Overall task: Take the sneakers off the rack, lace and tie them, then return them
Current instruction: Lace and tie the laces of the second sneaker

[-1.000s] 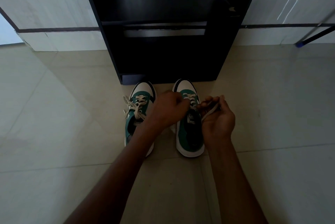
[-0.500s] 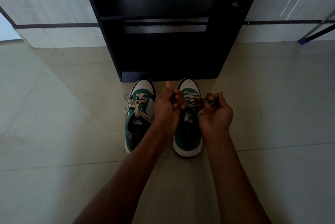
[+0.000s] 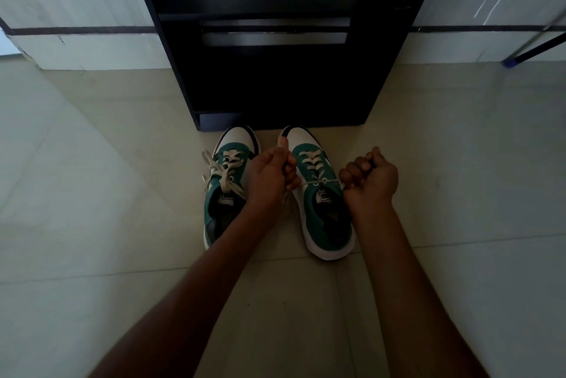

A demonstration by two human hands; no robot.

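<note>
Two green and white sneakers stand side by side on the floor, toes toward the black rack [image 3: 275, 86]. The left sneaker [image 3: 225, 194] has its white laces tied in a bow. Over the right sneaker [image 3: 318, 194] a white lace [image 3: 321, 182] is stretched taut between my fists. My left hand [image 3: 271, 178] is clenched on one lace end between the two shoes. My right hand [image 3: 372, 178] is clenched on the other end at the shoe's right side. A knot sits at the shoe's top eyelets.
The black rack stands against a pale wall, its lower shelves dark with nothing seen on them. Pale floor tiles [image 3: 92, 224] spread on both sides. A thin dark pole with a blue tip [image 3: 508, 63] leans at the far right.
My hands have moved apart sideways, each drawing its lace end outward, so the lace across the right sneaker is now taut. The view has shifted slightly closer.
</note>
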